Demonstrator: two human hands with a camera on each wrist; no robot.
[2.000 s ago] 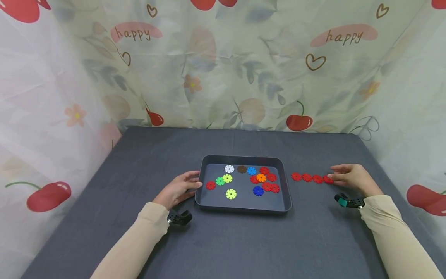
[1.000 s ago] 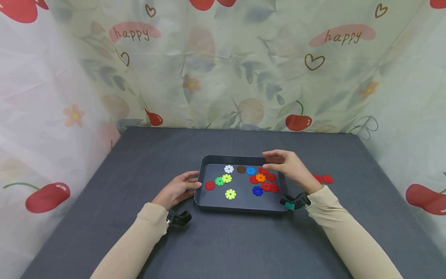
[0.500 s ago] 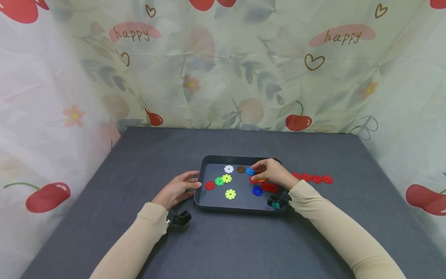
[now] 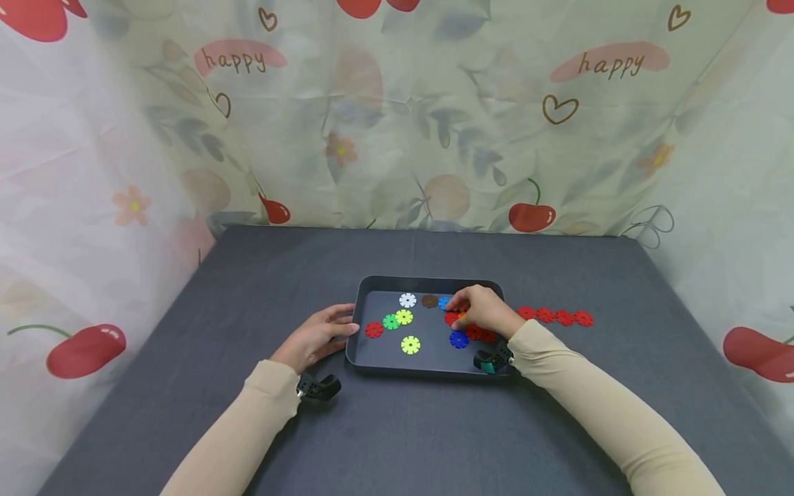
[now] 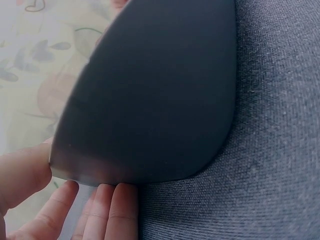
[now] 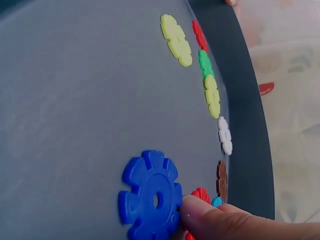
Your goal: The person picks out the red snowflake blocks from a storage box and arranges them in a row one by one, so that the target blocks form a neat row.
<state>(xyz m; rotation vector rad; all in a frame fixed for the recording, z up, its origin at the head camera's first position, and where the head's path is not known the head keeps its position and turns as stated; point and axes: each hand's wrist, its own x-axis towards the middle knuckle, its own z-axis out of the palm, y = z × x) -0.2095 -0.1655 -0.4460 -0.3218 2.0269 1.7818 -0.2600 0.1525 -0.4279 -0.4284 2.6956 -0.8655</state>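
Observation:
My left hand [image 4: 316, 337] grips the left edge of a dark shallow tray [image 4: 428, 372], the thumb at the rim and the fingertips against the outer wall in the left wrist view. Inside the tray's right part, my right hand [image 4: 486, 311] reaches down over notched plastic discs. Its thumb and fingertip lie either side of a red disc [image 4: 451, 319]; I cannot tell whether they pinch it. An orange disc [image 4: 462, 315] is mostly covered by the fingers. The thumb [image 6: 197, 207] overlaps the edge of a dark blue disc [image 6: 152, 195] in the right wrist view.
Outside the tray, several red discs [image 4: 564, 317] lie in a row to the right. White [image 4: 407, 300], brown [image 4: 429, 301], green [image 4: 390, 322] and yellow [image 4: 410, 345] discs spread across the tray. A patterned curtain [image 4: 397, 138] stands behind the dark tabletop [image 4: 298, 269].
My right hand has moved left from the end of the red row, over the tray's far rim, and down among the discs. The left hand has stayed at the tray's edge.

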